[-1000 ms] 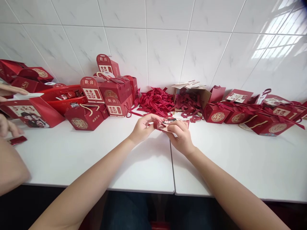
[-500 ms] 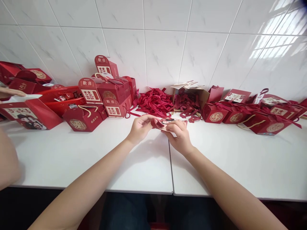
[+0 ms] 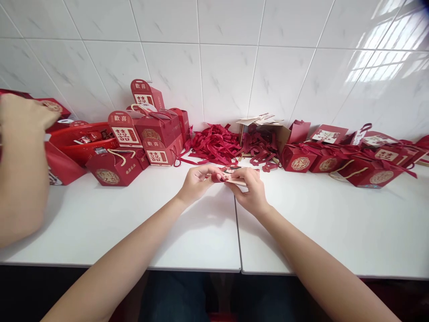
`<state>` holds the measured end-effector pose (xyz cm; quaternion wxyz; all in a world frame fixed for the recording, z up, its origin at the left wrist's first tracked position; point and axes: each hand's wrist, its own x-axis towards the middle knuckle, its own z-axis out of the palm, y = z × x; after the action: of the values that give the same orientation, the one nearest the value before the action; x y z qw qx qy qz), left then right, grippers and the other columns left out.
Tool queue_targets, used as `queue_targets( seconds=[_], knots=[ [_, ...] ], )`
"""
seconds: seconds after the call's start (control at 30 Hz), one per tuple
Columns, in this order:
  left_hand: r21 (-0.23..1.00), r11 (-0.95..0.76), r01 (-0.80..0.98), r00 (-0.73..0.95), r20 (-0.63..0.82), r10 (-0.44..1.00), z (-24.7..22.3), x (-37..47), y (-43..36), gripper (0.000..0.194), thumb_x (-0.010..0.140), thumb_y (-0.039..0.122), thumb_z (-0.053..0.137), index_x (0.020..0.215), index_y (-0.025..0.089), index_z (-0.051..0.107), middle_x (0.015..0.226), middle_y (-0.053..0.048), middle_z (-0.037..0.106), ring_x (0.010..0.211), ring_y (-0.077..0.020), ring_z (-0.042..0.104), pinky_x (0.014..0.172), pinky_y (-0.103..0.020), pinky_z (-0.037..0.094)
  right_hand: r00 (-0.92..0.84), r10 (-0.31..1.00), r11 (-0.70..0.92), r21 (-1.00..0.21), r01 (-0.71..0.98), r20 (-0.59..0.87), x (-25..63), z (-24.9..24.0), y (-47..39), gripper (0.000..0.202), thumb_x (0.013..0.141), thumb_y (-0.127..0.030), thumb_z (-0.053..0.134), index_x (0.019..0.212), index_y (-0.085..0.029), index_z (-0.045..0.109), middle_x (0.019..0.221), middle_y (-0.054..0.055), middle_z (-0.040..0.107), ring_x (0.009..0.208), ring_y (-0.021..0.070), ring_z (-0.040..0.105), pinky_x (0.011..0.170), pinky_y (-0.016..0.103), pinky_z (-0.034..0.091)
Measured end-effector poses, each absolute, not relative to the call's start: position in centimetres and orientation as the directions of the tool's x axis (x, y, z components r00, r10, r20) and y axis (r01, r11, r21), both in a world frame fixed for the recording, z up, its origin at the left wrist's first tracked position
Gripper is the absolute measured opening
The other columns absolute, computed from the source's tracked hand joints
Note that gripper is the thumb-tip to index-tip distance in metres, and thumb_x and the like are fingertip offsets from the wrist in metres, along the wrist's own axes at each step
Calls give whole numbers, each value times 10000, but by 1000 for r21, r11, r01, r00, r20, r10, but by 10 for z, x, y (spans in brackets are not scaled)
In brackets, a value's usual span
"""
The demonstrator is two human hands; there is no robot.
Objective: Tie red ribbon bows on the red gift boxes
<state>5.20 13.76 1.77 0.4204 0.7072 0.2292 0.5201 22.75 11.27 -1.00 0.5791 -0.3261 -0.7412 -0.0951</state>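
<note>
In front of me, above the white table, both hands meet at a small printed card with a red-and-cream picture face. My right hand pinches the card's right side between thumb and fingers. At its left end, my left hand is closed with a curled dark red strip at its fingertips. Whether that strip is ribbon or part of the card, I cannot tell. Behind the hands lie a heap of red ribbons and an open carton with dark red cut-out pieces.
Stacked red gift boxes and a rope-handled box stand left, beside a red plastic basket. Several ribboned boxes line the right. Another person's arm reaches in at far left. A seam splits the tabletop.
My hands stay in nearly the same place, with the red strip now more curled at my left fingertips. The other person's arm has swung up over the box at far left.
</note>
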Motion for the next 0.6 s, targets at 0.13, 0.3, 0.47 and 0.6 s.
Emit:
queue_targets(
  seconds=[0.13,0.3,0.47,0.6],
  knots=[
    [826,-553,-111,356,553,753,17,52,137,258,739,417,705,699,162,706,766,-74,691,793,-195,644,727,-327,547,-136,419,774,-274,571,898,228,-11,114,243,837,-222,603,1078,-257,612,934,62,647,850,206,622,759,357,460],
    [812,-573,-107,357,569,740,16,53,138,225,742,383,710,689,165,711,737,-67,691,803,-200,646,793,-355,529,-159,398,802,-258,539,903,230,-14,116,186,832,-198,606,991,-261,679,887,57,619,815,190,625,734,356,491],
    [812,-572,-120,359,572,737,15,53,139,212,735,375,717,691,168,712,744,-68,696,797,-203,645,800,-368,523,-143,409,793,-273,544,901,230,-17,118,159,819,-199,617,958,-251,674,901,63,622,821,197,623,741,366,508],
    [811,-570,-130,365,574,733,15,54,138,209,737,369,718,692,165,707,740,-65,688,792,-196,639,783,-354,518,-134,408,789,-275,550,903,230,-16,117,85,824,-208,614,890,-233,660,868,59,617,801,195,619,735,366,501]
  ],
)
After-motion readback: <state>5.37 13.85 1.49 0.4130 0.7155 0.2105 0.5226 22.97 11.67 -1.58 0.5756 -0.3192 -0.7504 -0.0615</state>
